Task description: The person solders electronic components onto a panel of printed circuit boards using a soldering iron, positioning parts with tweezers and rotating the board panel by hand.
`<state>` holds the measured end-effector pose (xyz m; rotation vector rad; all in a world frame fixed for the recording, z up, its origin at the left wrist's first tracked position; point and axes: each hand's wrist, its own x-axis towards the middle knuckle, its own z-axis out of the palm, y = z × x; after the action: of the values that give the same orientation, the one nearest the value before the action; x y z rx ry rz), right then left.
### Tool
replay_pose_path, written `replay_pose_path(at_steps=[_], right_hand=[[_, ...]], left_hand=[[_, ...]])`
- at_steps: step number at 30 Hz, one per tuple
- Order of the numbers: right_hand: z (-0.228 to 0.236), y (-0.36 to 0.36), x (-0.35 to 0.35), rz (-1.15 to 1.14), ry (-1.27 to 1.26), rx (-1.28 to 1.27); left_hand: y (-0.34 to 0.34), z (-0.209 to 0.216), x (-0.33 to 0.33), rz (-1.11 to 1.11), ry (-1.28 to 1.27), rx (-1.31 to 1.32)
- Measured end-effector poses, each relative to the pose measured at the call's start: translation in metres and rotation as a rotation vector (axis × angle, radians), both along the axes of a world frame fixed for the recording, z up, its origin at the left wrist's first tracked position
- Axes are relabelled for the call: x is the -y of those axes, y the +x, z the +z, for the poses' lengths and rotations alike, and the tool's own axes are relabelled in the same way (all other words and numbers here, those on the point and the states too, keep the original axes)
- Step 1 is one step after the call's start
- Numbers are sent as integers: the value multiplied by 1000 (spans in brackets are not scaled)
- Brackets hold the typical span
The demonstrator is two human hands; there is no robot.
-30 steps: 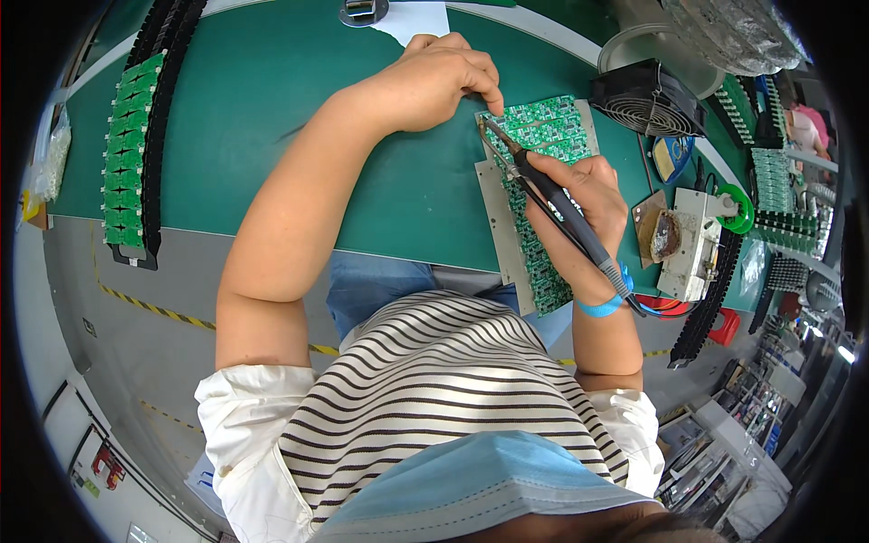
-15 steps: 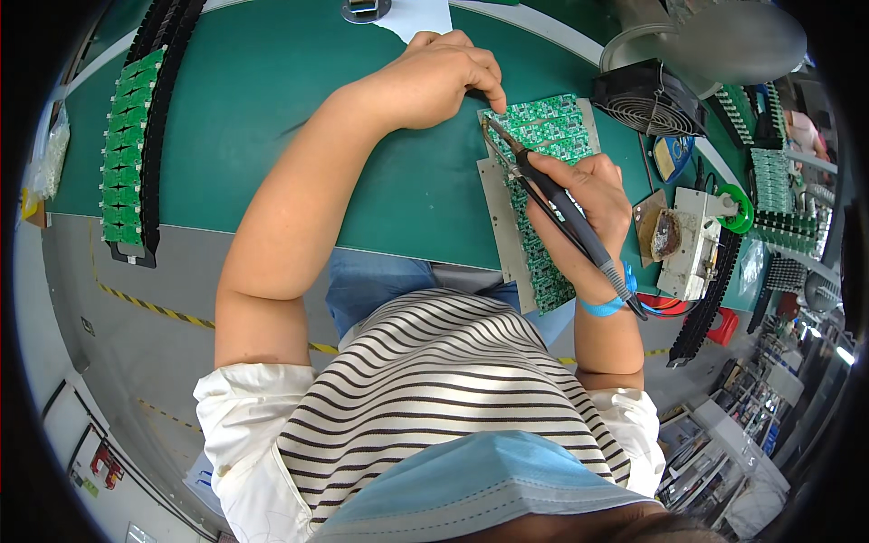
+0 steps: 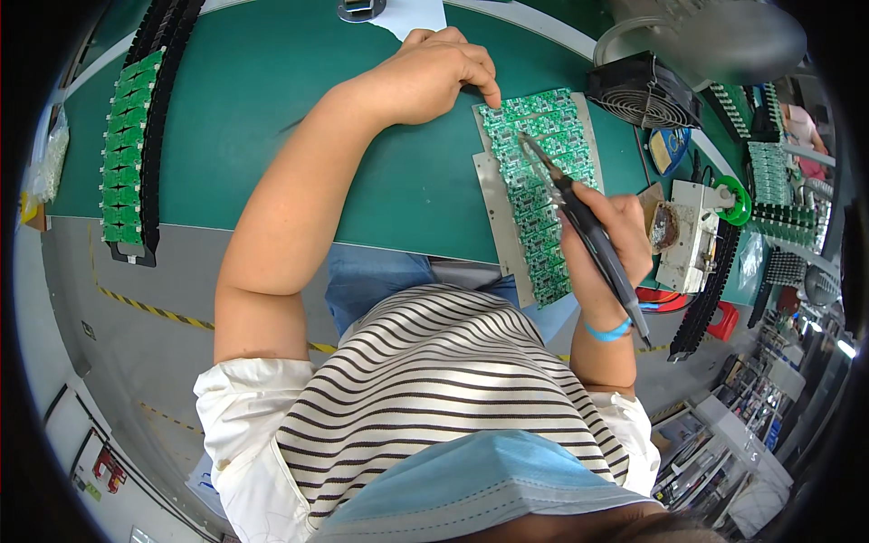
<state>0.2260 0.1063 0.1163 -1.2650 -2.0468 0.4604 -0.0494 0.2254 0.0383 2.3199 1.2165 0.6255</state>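
Observation:
A panel of green circuit boards lies on a pale metal plate at the edge of the green bench. My left hand is closed, fingers bent, with one fingertip on the panel's far left corner; its thumb is largely hidden. My right hand grips a black soldering iron, slanted with its tip toward the far left. The tip is over the upper part of the panel; whether it touches cannot be made out. A thin tube runs alongside the iron's shaft, blurred.
A black fan stands beyond the panel's right corner. A white box-shaped device with a green reel sits at right, beside a brown-filled dish. At far left a black rack holds green boards.
My right hand and the soldering iron have moved right and toward me, drawing the tip away from the panel's far left corner. My left hand stays at that corner, barely shifted.

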Motion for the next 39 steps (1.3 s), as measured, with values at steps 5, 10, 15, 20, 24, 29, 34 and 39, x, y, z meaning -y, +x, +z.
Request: replay_pose_path(at_steps=[5,10,15,20,24,29,34,39], right_hand=[[-12,46,31,-286,106,-15],[-33,105,71,-617,241,-6],[-57,133,86,-712,318,-116],[-62,144,88,-612,232,-122],[-44,133,95,-671,174,-335],[-26,118,110,-564,75,-504],[-37,118,126,-484,152,-617],[-31,124,138,-458,132,-557]], left_hand=[[0,0,-2,-39,44,28],[-9,0,-4,-55,142,51],[20,58,34,-62,0,600],[84,156,149,-941,-765,1443],[72,144,189,-770,-760,1382],[63,135,239,-596,-664,1314],[67,131,271,-519,-557,1214],[85,129,276,-539,-504,1124]])
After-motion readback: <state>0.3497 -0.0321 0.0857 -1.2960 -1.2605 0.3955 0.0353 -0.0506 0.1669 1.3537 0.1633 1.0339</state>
